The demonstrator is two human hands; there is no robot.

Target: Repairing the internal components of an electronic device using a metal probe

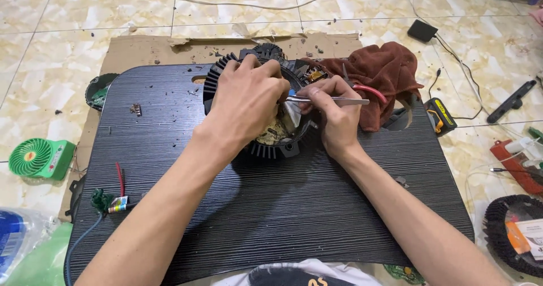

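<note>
Left hand (249,102) clamped over finned housing (266,149) near board's (283,218) far edge. Right hand (334,116) pinching tweezers (331,100), long axis pointing left, tips meeting foil (292,118) between both hands.

I am looking at a black finned housing (266,144) with a yellowish-cream inside, sitting on my black ribbed bench (271,207). My right hand (334,116) is gripping silver tweezers (334,100), and red-handled pliers (370,91) are lying on a rust-brown cloth (384,71). Tan cardboard (147,51) is showing beneath the bench, over a cream floor (51,82) marbled with beige veins. A bright green fan (42,158) with a ringed grille is sitting at my left.
</note>
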